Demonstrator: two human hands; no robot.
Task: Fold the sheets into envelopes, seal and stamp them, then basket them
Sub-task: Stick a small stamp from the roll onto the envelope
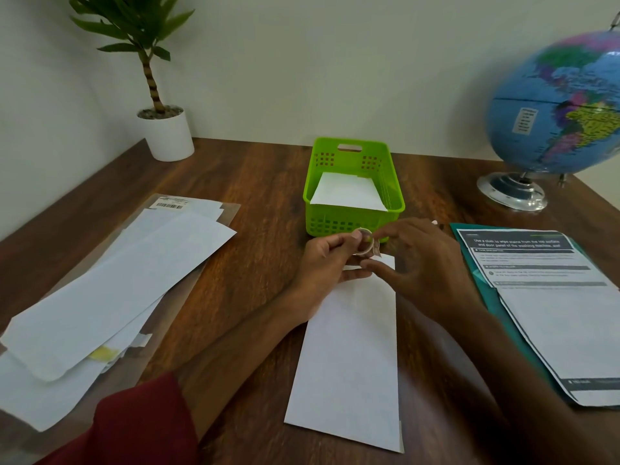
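Observation:
A long white envelope [349,350] lies lengthwise on the wooden desk in front of me. Above its far end my left hand [330,260] holds a small roll of stamp stickers [364,245] between thumb and fingers. My right hand [419,263] pinches the loose end of that roll from the right. Just beyond the hands stands a green plastic basket [352,218] with a white envelope [349,193] inside it. A loose pile of white sheets and envelopes [110,280] lies at the left of the desk.
A printed instruction sheet [550,297] rests on a teal folder [469,260] at the right. A globe on a chrome stand [563,109] occupies the back right corner. A potted plant in a white pot [167,132] stands at the back left by the wall.

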